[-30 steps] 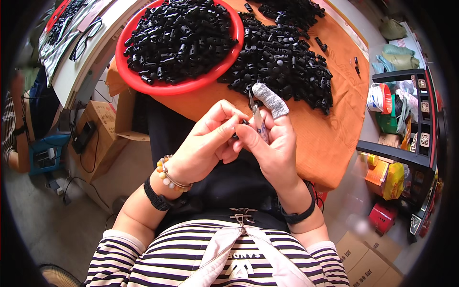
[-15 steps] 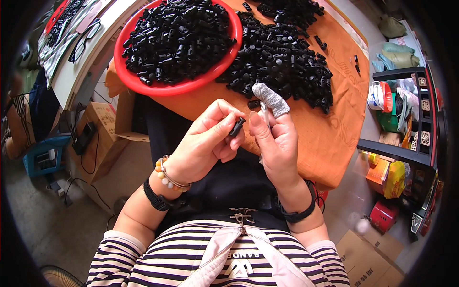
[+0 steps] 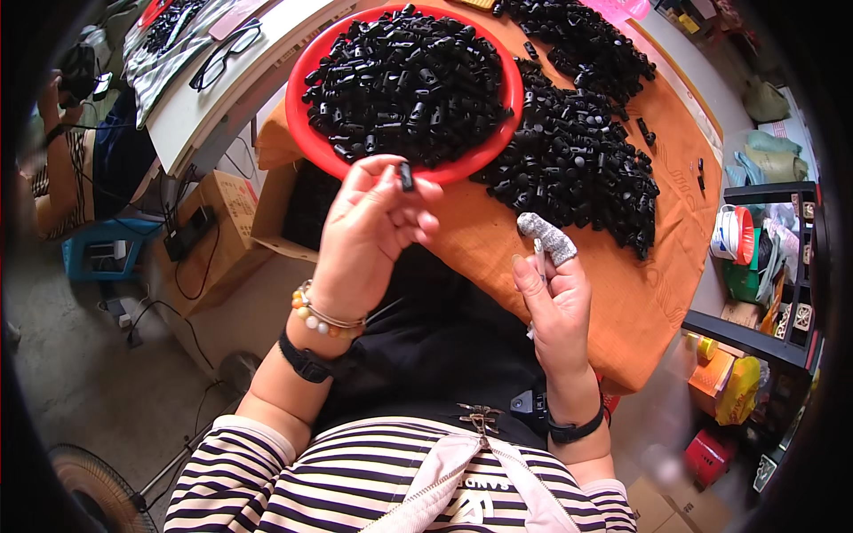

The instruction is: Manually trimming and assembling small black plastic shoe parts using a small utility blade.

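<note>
My left hand is raised at the near rim of a red basin, its thumb and fingers pinching a small black plastic part. The basin is heaped with similar black parts. Lower and to the right, my right hand is closed around a thin, pale, see-through stick-like tool. A grey knitted finger cover sits on its index finger. Beyond that hand, a loose pile of black parts spreads over the orange tablecloth.
Eyeglasses lie on a white table at the far left, where another person sits. A cardboard box and blue stool stand below. A dark shelf is at right; a fan is at lower left.
My left hand has moved away from my right hand, left and forward to the basin's rim, carrying the black part. My right hand has drawn slightly nearer me. The view has shifted left.
</note>
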### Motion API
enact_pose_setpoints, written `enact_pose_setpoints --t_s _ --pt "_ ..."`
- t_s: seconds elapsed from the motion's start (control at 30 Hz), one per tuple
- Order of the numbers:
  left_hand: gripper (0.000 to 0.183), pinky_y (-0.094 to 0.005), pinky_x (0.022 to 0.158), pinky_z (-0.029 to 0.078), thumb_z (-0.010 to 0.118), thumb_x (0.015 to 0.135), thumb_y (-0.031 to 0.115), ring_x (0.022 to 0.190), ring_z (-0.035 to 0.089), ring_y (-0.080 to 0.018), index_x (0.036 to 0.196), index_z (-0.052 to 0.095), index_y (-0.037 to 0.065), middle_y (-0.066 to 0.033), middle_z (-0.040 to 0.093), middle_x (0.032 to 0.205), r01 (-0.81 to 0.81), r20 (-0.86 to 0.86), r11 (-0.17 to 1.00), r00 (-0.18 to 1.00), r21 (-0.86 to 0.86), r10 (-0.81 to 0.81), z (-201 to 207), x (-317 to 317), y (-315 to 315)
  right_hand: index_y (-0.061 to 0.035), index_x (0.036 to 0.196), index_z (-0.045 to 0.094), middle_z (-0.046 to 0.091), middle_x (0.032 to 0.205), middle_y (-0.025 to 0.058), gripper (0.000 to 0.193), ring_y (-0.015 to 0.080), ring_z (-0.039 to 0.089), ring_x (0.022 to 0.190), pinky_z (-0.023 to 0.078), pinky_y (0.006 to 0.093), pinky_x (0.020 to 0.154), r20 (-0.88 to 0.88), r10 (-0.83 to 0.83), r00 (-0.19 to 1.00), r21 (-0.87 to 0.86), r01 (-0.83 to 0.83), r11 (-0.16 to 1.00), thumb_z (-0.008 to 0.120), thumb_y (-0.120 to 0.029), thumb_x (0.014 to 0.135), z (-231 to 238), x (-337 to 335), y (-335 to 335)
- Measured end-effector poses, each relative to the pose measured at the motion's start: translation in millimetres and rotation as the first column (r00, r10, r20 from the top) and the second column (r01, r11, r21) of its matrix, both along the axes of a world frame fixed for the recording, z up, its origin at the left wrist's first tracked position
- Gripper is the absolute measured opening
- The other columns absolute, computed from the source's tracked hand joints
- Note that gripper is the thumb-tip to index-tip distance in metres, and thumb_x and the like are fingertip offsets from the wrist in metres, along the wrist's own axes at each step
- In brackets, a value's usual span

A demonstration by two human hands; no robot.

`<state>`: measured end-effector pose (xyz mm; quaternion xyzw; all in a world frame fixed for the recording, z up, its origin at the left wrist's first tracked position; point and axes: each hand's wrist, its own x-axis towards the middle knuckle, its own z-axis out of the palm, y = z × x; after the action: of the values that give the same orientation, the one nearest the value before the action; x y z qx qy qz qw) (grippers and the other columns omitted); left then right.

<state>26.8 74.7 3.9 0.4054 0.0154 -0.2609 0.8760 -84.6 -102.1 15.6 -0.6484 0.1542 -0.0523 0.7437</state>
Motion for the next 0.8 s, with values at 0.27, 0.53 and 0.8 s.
enact_pose_setpoints --t_s 0.27,0.53,0.8 --pt "0.03 -0.0301 0.074 0.053 0.042 0.094 0.013 0.092 0.064 -0.0241 0.123 0.036 0.006 -0.0212 0.056 0.115 -0.097 0.024 0.994 0.995 0.058 0.096 13.5 8.1 3.9 0.003 0.123 0.046 0.054 0.114 0.0046 0.037 0.005 0.048 0.097 0.039 0.0186 0.083 0.018 -0.036 0.999 -0.041 0.036 0.998 0.057 -0.003 0.088 -1.9 2.3 -2.9" --pt "0.018 -0.0203 0.053 0.045 0.046 0.092 0.012 0.06 0.052 -0.0061 0.109 0.05 0.005 -0.0018 0.055 0.076 0.095 -0.011 0.979 0.995 0.181 -0.095 7.6 -2.6 -6.3 0.0009 0.122 0.047 0.052 0.09 -0.0036 0.039 -0.0007 0.039 0.069 0.036 0.0137 0.062 0.138 -0.229 0.964 -0.144 0.248 0.958 0.058 0.0 0.086 -12.6 8.6 -23.9" --pt "0.015 -0.0183 0.051 0.04 0.049 0.092 0.014 0.057 0.048 -0.0056 0.104 0.052 0.006 -0.0001 0.053 0.073 0.329 -0.05 0.917 0.944 0.226 -0.326 3.3 -19.7 -29.6 -0.0064 0.126 0.045 0.059 0.082 0.0022 0.05 0.0054 0.052 0.063 0.044 0.0208 0.058 0.182 -0.226 0.957 -0.427 0.284 0.858 0.062 0.002 0.079 -32.2 8.1 -25.8"
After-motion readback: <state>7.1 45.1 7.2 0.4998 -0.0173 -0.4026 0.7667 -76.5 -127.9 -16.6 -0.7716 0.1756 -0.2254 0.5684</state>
